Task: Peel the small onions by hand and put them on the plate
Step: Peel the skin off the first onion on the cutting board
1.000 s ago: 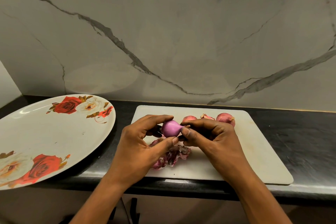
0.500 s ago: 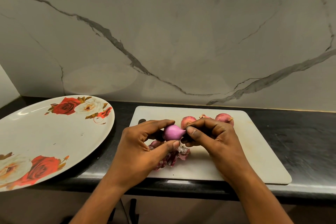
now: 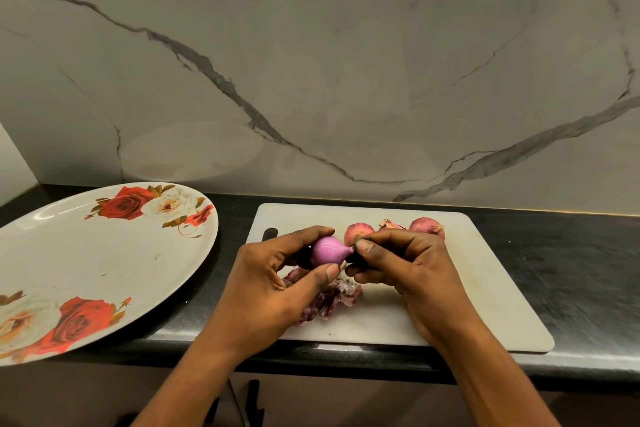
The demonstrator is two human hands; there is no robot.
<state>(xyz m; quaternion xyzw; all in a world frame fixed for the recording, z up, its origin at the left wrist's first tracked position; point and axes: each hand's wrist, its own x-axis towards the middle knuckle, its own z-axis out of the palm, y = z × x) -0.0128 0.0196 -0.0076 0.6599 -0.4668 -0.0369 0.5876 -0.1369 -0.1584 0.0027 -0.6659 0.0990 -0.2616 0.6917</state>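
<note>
- So, where is the peeled onion (image 3: 329, 250)?
- Above the cutting board (image 3: 467, 288): left grip (image 3: 266, 284) curled round its belly, right grip (image 3: 408, 270) pinching the tip.
- How will it handle?
- Light and firm, likely slick with the papery skin off. Hold the round belly, not the tip, for the carry to the plate (image 3: 104, 270) at left.

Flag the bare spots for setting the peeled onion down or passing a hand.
Free: middle of the plate, between its rose prints; right part of the cutting board, past the right hand; black counter beyond it. Crowded: the board's back edge with unpeeled onions, and the peel pile under the left hand holding the peeled onion.
</note>
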